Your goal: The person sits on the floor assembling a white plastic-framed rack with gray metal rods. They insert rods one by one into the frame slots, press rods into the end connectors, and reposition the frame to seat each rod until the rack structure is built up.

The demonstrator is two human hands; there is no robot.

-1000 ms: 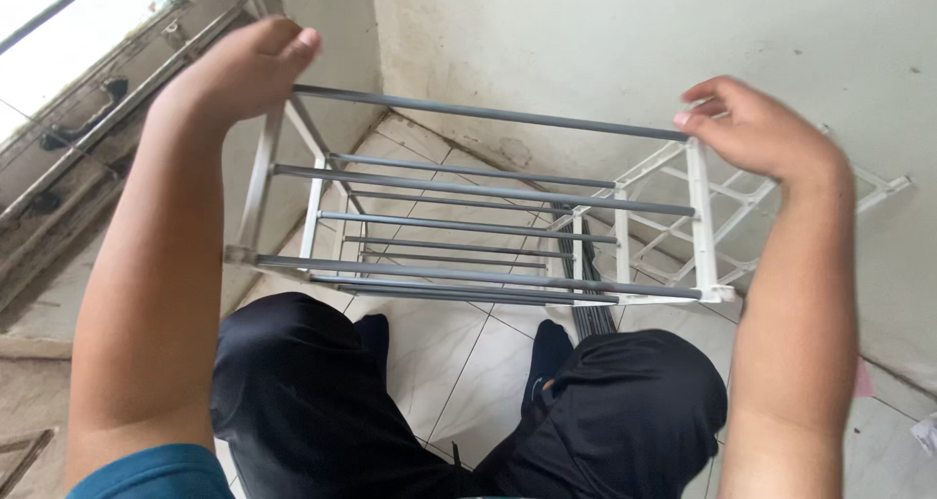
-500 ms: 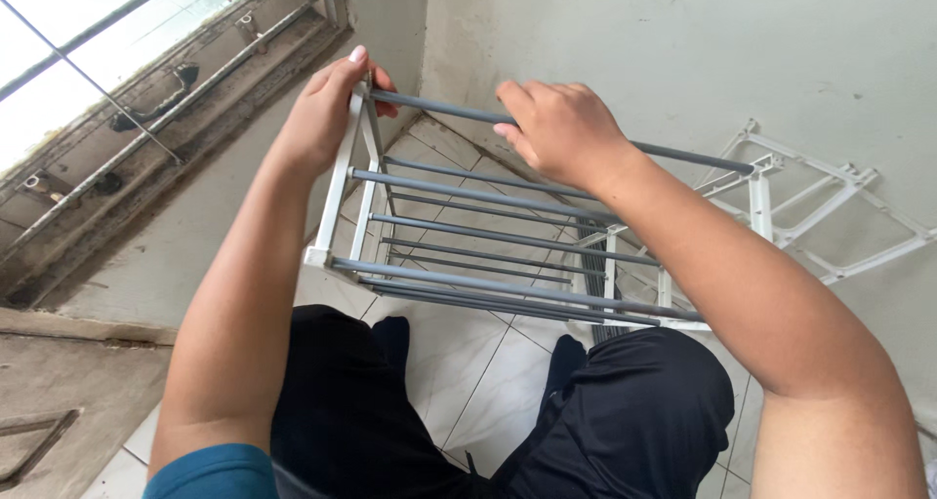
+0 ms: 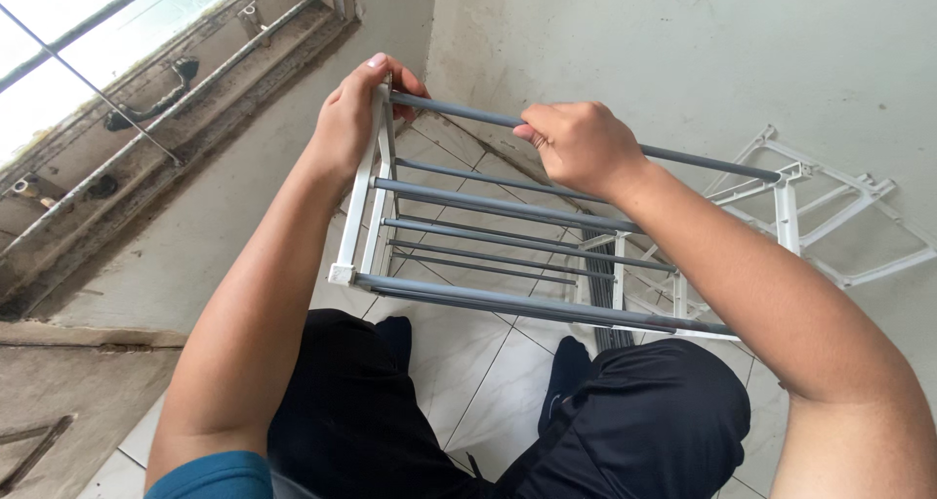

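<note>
R hand (image 3: 578, 146) slid left along top grey tube (image 3: 468, 116), grip clenched, L hand (image 3: 353, 119) grasping white frame (image 3: 363, 192)

Only 1 view, from a camera worn on the head. Looks steeply down and forward over the rack (image 3: 508, 236), close enough that both forearms fill the lower frame. Left hand (image 3: 356, 119) at the rack's far left corner, right hand (image 3: 581, 143) on its top grey bar. Below the rack, black-clad knees and tiled floor (image 3: 488, 382); left of the rack, a window sill (image 3: 146, 138); beyond it, a pale wall (image 3: 683, 40). Tilted slightly, horizon skewed.
</note>
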